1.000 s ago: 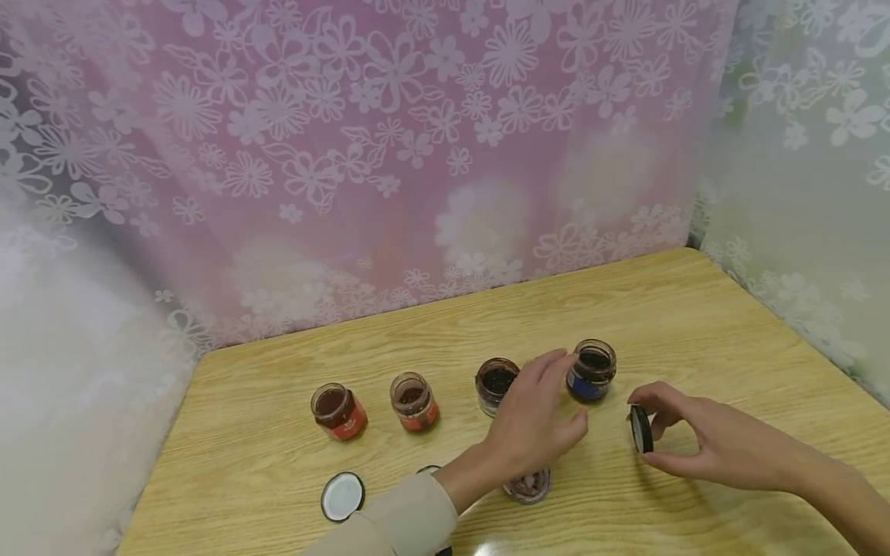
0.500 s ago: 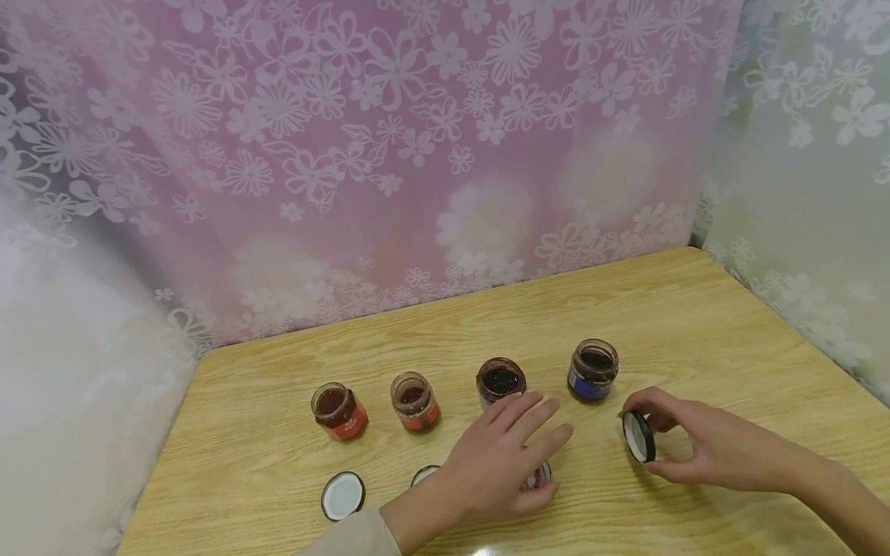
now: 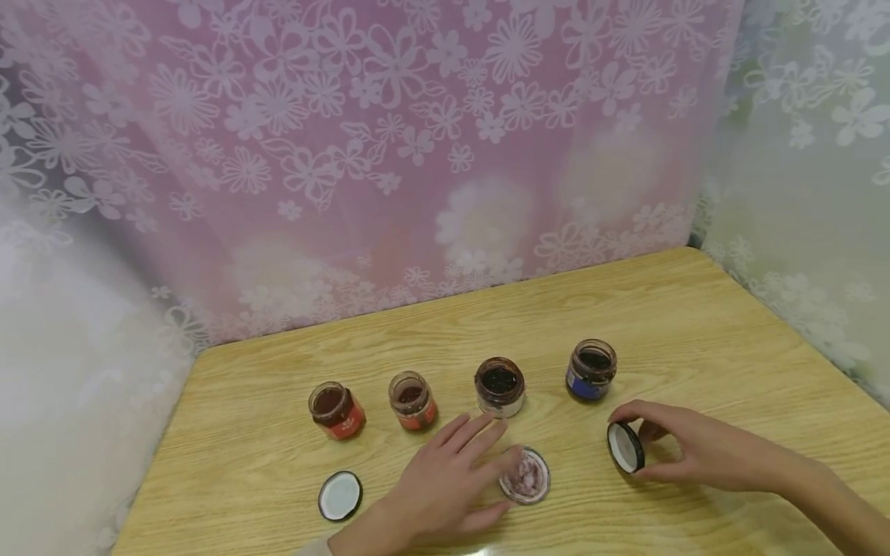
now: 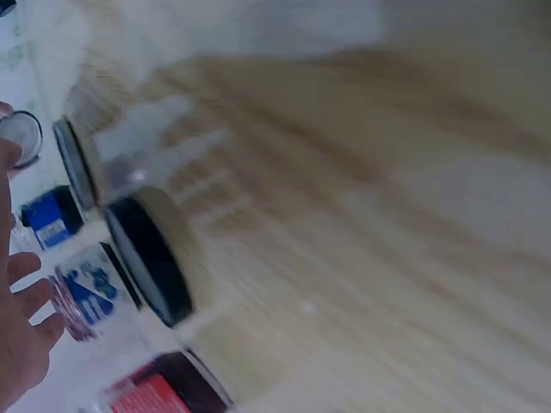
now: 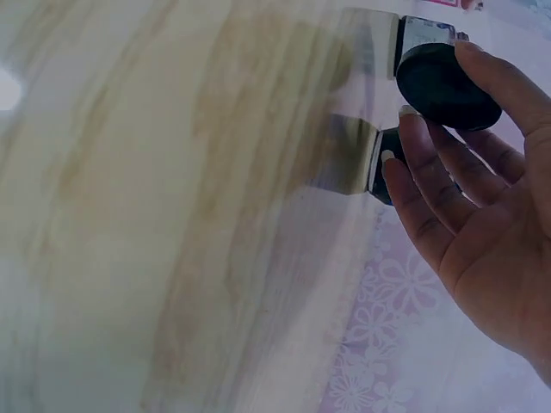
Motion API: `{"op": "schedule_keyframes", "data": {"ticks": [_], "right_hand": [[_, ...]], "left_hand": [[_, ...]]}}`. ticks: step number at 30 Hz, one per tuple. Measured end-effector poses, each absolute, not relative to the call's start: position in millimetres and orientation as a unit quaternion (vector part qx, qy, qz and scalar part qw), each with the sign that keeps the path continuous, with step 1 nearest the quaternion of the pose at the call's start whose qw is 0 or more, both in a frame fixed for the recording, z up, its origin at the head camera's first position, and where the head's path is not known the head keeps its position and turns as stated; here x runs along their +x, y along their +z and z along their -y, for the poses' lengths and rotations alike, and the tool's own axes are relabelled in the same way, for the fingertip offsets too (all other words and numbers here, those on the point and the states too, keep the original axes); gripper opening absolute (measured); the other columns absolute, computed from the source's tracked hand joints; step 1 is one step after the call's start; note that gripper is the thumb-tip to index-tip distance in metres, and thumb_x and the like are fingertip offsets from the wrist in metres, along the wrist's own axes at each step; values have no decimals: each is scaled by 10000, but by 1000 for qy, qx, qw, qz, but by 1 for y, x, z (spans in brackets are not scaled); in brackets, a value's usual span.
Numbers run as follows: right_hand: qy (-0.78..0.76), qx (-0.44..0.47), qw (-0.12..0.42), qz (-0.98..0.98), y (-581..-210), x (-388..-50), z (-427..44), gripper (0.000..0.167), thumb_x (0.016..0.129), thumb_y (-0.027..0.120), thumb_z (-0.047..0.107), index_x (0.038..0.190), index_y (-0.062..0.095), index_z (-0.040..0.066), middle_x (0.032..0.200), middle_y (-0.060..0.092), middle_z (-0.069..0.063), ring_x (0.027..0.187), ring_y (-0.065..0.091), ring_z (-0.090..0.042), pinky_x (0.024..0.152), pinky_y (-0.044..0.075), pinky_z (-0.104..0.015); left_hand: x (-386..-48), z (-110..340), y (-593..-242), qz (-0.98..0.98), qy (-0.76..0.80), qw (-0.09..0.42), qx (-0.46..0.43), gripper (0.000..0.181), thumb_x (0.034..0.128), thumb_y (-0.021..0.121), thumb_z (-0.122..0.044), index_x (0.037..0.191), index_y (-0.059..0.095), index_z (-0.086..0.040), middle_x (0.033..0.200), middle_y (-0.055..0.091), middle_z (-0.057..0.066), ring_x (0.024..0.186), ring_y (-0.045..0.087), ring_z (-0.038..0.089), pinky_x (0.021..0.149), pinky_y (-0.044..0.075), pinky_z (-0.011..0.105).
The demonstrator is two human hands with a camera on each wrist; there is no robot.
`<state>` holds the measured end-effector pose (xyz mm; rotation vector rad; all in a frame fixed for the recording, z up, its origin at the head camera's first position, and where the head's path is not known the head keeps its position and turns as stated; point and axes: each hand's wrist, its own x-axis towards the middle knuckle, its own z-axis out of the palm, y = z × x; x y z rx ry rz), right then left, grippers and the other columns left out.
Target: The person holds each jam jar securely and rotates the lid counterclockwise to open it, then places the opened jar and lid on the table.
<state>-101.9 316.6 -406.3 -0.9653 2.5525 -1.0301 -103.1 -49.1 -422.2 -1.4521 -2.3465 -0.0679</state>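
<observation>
My right hand [image 3: 684, 448] pinches a black-rimmed jar lid [image 3: 626, 448] on edge between thumb and fingers, its white inner side facing left. The same lid [image 5: 448, 90] shows its black top in the right wrist view. My left hand [image 3: 452, 483] is spread with fingers loosely extended, holding nothing. Just right of its fingertips lies a smeared, upturned lid [image 3: 528, 479]. Behind the hands stand uncapped jars: a blue-labelled jar [image 3: 589, 374], a dark jar with a pale label [image 3: 501, 390] and two red-labelled jars, one in the middle [image 3: 414, 403], one at left [image 3: 338, 413].
A clean upturned lid [image 3: 341, 496] lies at the front left of the wooden table [image 3: 229, 432]. In the left wrist view, another lid [image 4: 148, 262] is near the jars. A pink floral curtain [image 3: 389, 154] hangs along the table's back edge.
My left hand has moved left and towards me, from beside the blue-labelled jar, uncovering the smeared lid. My right hand has shifted slightly left with its lid, turning the white side more into view.
</observation>
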Motion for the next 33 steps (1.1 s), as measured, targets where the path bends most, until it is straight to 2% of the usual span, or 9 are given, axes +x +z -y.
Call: {"op": "schedule_keyframes", "data": {"ticks": [8,14,19,28,33], "right_hand": [[-351,-333,135,-865,-413,-105,-312,512,871,702,354,1300,501,160,1174,570,50,972,586,-66,796,491,-245],[-331,-321,123,-879,-414,-106,-309,516,843,712,417,1266,522,189,1164,566,85,1000,557,-55,815,471,-231],[-306,-308,117,-893,-416,-105,-309,537,813,716,479,1235,537,200,1168,560,103,1043,536,-44,846,453,-226],[-281,-371,58,-883,-427,-108,-312,491,788,765,421,1175,541,218,1192,495,61,1071,479,-82,865,412,-171],[-258,-394,33,-881,-435,-111,-313,490,761,799,386,1153,553,226,1203,465,31,1086,456,-101,862,417,-186]], "left_hand": [[-99,74,-429,849,-28,179,-496,582,890,537,-527,1372,534,-200,1432,446,83,1352,344,254,1074,300,426],[-95,85,-434,857,-45,165,-485,572,903,534,-515,1372,532,-189,1401,478,87,1326,383,275,1065,312,427],[-93,90,-435,857,-37,173,-484,567,913,526,-525,1365,537,-183,1381,494,86,1313,399,272,1052,331,429],[-87,96,-439,857,-27,191,-478,579,889,547,-553,1345,545,-198,1365,502,87,1284,433,266,1031,358,409],[-85,98,-440,858,-25,197,-474,560,902,530,-547,1341,546,-200,1357,507,89,1268,450,263,1021,371,405]]}}
